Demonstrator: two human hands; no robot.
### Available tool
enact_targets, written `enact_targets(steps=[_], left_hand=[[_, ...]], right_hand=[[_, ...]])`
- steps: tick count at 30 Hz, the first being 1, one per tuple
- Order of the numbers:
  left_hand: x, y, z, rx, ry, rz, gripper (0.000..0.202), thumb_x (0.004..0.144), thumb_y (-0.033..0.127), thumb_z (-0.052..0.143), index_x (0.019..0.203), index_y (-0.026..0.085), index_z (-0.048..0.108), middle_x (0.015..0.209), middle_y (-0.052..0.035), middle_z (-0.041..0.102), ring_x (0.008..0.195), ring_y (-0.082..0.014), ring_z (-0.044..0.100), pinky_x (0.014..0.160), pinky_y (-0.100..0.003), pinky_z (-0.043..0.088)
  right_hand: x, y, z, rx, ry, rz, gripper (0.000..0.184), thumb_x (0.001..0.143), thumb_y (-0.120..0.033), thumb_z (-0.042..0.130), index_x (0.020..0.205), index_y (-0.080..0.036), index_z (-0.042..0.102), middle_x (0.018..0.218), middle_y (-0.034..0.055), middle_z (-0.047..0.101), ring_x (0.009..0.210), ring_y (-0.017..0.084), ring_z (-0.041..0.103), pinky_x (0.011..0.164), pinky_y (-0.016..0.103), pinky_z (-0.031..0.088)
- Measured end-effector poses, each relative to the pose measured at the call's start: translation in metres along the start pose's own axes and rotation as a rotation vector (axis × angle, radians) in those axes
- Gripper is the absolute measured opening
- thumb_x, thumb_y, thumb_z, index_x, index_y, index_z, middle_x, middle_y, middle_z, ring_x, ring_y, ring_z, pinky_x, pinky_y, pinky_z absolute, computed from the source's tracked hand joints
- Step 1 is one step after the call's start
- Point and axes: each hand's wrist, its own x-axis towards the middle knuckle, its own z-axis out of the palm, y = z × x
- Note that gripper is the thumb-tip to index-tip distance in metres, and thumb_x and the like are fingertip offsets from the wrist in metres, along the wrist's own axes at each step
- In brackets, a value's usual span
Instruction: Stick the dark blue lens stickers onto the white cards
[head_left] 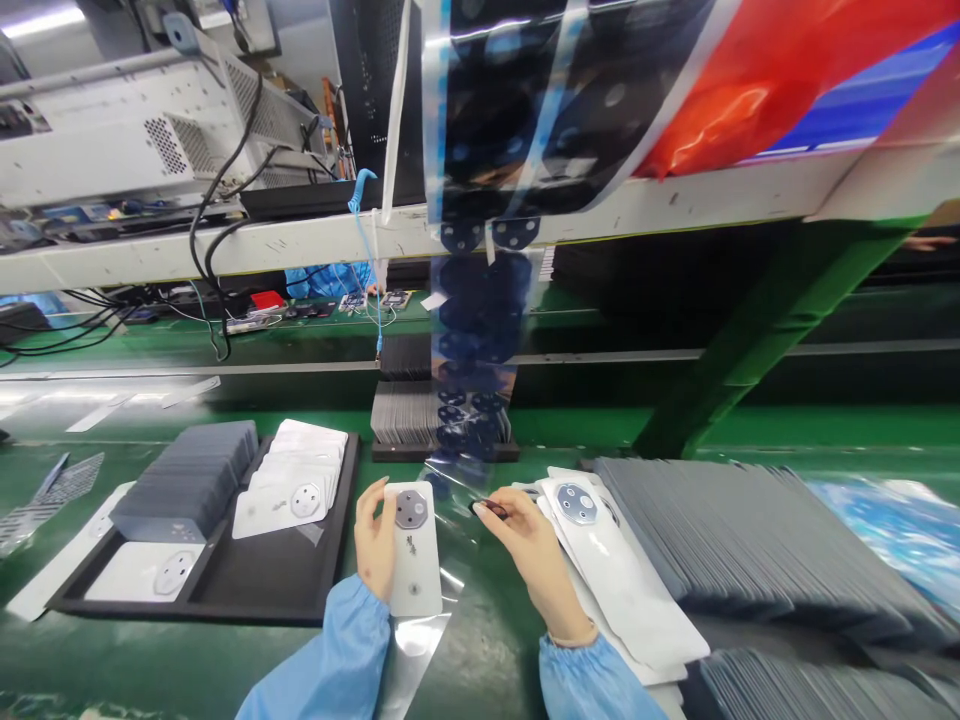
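My left hand is closed on the left edge of a white phone back cover. That cover stands upright, with a dark octagonal camera area at its top and black markings below. To its right my right hand pinches a small dark piece between thumb and fingertips; its outline is partly covered by the fingers. A clear film strip with dark camera-shaped pieces hangs down behind both hands, its lower end near the right fingertips. White back covers lie stacked just right of my right hand.
At left, a black divided tray holds a grey stack and white covers. Long rows of grey sheets fill the right side. A white shelf beam crosses above. A blue-sleeved person works behind it.
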Motion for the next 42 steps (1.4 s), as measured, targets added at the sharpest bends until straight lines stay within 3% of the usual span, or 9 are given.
enact_targets(steps=[2, 4, 8, 11, 18, 21, 25, 32, 42], left_hand=[[-0.007, 0.006, 0.002, 0.035, -0.005, 0.045, 0.043, 0.078, 0.059, 0.064, 0.094, 0.019, 0.07, 0.124, -0.0128, 0.058, 0.104, -0.0256, 0.063, 0.081, -0.033, 0.055], [-0.015, 0.011, 0.006, 0.011, -0.065, -0.002, 0.045, 0.08, 0.059, 0.061, 0.099, 0.019, 0.069, 0.11, -0.0117, 0.065, 0.089, -0.0231, 0.067, 0.071, -0.031, 0.056], [-0.023, 0.015, 0.012, -0.071, -0.211, -0.133, 0.045, 0.081, 0.056, 0.064, 0.103, 0.017, 0.065, 0.082, -0.0069, 0.073, 0.07, -0.0192, 0.067, 0.06, -0.027, 0.052], [-0.025, 0.011, 0.015, -0.156, -0.307, -0.239, 0.048, 0.079, 0.055, 0.065, 0.106, 0.016, 0.064, 0.077, -0.0057, 0.073, 0.063, -0.0177, 0.066, 0.056, -0.025, 0.049], [-0.032, 0.01, 0.017, -0.307, -0.442, -0.413, 0.05, 0.08, 0.046, 0.067, 0.12, 0.018, 0.057, 0.096, -0.0093, 0.074, 0.086, -0.0233, 0.069, 0.074, -0.031, 0.052], [-0.036, 0.013, 0.017, -0.374, -0.5, -0.466, 0.055, 0.079, 0.043, 0.07, 0.125, 0.019, 0.053, 0.106, -0.0115, 0.073, 0.096, -0.0258, 0.068, 0.081, -0.034, 0.052], [-0.036, 0.015, 0.017, -0.403, -0.493, -0.469, 0.053, 0.08, 0.041, 0.069, 0.125, 0.019, 0.052, 0.109, -0.0121, 0.072, 0.099, -0.0254, 0.067, 0.083, -0.034, 0.051], [-0.037, 0.017, 0.015, -0.429, -0.497, -0.46, 0.051, 0.079, 0.039, 0.071, 0.124, 0.02, 0.055, 0.11, -0.0115, 0.072, 0.102, -0.0269, 0.067, 0.083, -0.034, 0.051], [-0.037, 0.012, 0.014, -0.392, -0.545, -0.449, 0.059, 0.081, 0.045, 0.069, 0.131, 0.019, 0.052, 0.113, -0.0128, 0.071, 0.109, -0.0286, 0.063, 0.092, -0.038, 0.049]], right_hand=[[-0.002, -0.003, 0.003, 0.13, -0.022, 0.148, 0.035, 0.065, -0.049, 0.08, 0.08, -0.02, 0.067, 0.082, 0.0033, 0.065, 0.079, 0.02, 0.061, 0.075, 0.033, 0.05], [-0.005, -0.006, 0.007, 0.2, -0.059, 0.236, 0.036, 0.063, -0.047, 0.082, 0.08, -0.019, 0.069, 0.08, 0.0032, 0.067, 0.078, 0.02, 0.061, 0.077, 0.034, 0.05], [-0.011, -0.01, 0.016, 0.217, -0.093, 0.269, 0.036, 0.057, -0.044, 0.086, 0.075, -0.019, 0.07, 0.074, 0.0019, 0.066, 0.074, 0.019, 0.06, 0.074, 0.032, 0.05], [-0.014, -0.005, 0.022, 0.173, -0.089, 0.267, 0.038, 0.057, -0.048, 0.084, 0.074, -0.018, 0.069, 0.069, 0.002, 0.065, 0.066, 0.018, 0.058, 0.066, 0.031, 0.049], [-0.018, 0.012, 0.027, -0.111, 0.016, 0.178, 0.038, 0.059, -0.052, 0.08, 0.073, -0.017, 0.072, 0.054, -0.0029, 0.05, 0.052, 0.013, 0.04, 0.05, 0.027, 0.034], [-0.02, 0.012, 0.028, -0.186, 0.023, 0.138, 0.035, 0.06, -0.05, 0.079, 0.072, -0.018, 0.073, 0.055, -0.0013, 0.053, 0.053, 0.014, 0.04, 0.052, 0.028, 0.034], [-0.02, 0.01, 0.029, -0.2, 0.029, 0.109, 0.031, 0.062, -0.048, 0.077, 0.069, -0.018, 0.072, 0.061, 0.0012, 0.061, 0.055, 0.014, 0.042, 0.053, 0.028, 0.036], [-0.019, 0.01, 0.026, -0.165, 0.004, 0.127, 0.037, 0.061, -0.052, 0.079, 0.07, -0.017, 0.072, 0.062, 0.0022, 0.064, 0.054, 0.014, 0.042, 0.053, 0.028, 0.036], [-0.019, 0.006, 0.025, -0.171, -0.022, 0.121, 0.031, 0.062, -0.048, 0.079, 0.07, -0.019, 0.074, 0.063, 0.0021, 0.066, 0.054, 0.014, 0.042, 0.053, 0.029, 0.035]])
